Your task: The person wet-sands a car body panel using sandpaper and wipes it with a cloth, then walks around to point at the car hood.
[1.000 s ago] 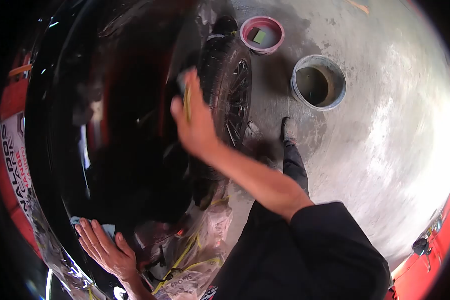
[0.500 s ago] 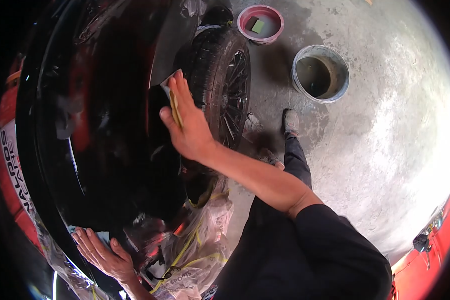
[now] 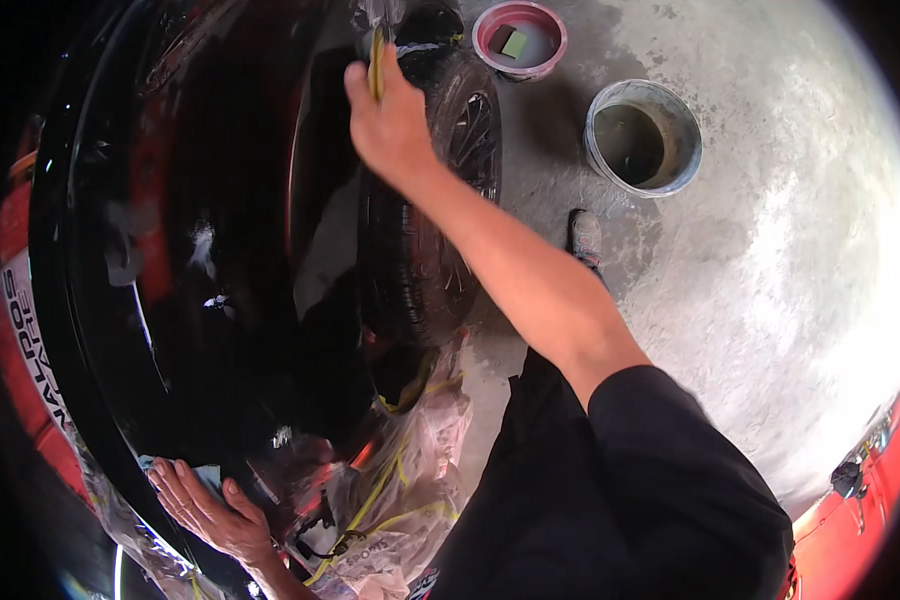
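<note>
My right hand (image 3: 392, 115) reaches to the upper part of the view, its fingers closed around a thin yellow pad (image 3: 377, 62) at the edge of a glossy black car panel (image 3: 240, 200), above the wheel (image 3: 410, 250). At the lower left, my left hand (image 3: 210, 512) lies flat with spread fingers on the panel, over a light blue cloth (image 3: 208, 476) that shows partly from under it. How firmly the cloth is held cannot be seen.
A red basin (image 3: 558, 62) with a green block (image 3: 514, 44) in water and a grey bucket (image 3: 692, 150) of murky water stand on the concrete floor (image 3: 770, 260). Plastic sheeting (image 3: 410, 500) with yellow tape hangs near my body. A shoe (image 3: 585, 236) is below the bucket.
My right hand has moved up along the panel's edge with the yellow pad, and the arm is stretched further. My left hand has stayed on the blue cloth.
</note>
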`<state>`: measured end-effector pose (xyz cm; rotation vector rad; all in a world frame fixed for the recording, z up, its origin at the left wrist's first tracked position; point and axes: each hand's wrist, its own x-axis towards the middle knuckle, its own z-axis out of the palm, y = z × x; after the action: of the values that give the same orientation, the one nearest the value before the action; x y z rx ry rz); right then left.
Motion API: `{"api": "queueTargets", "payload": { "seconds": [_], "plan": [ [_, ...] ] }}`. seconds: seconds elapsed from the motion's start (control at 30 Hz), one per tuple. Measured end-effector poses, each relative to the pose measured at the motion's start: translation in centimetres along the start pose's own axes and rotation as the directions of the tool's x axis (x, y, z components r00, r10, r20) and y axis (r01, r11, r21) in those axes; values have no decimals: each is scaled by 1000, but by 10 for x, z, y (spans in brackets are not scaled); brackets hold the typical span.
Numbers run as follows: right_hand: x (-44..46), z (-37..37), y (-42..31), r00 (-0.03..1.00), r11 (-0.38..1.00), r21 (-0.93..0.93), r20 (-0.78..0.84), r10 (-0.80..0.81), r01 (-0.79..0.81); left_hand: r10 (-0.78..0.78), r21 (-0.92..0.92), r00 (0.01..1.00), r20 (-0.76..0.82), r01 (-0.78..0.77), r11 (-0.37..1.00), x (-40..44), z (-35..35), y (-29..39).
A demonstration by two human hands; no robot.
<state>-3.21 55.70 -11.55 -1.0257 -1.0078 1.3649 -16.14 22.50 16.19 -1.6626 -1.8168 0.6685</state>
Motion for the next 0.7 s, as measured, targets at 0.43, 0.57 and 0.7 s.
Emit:
{"api": "queueTargets", "payload": {
  "seconds": [0.43,0.57,0.7],
  "plan": [
    [28,0,-1,994,991,-86,22,-104,106,1,0,1000,-2,-1,1000,-1,1,-1],
    [-50,-7,10,960,957,-144,162,-228,252,-8,25,999,32,7,1000,-2,-1,-1],
    [41,3,9,941,923,-192,10,-337,332,-11,19,999,33,11,1000,0,-1,0]
  ]
}}
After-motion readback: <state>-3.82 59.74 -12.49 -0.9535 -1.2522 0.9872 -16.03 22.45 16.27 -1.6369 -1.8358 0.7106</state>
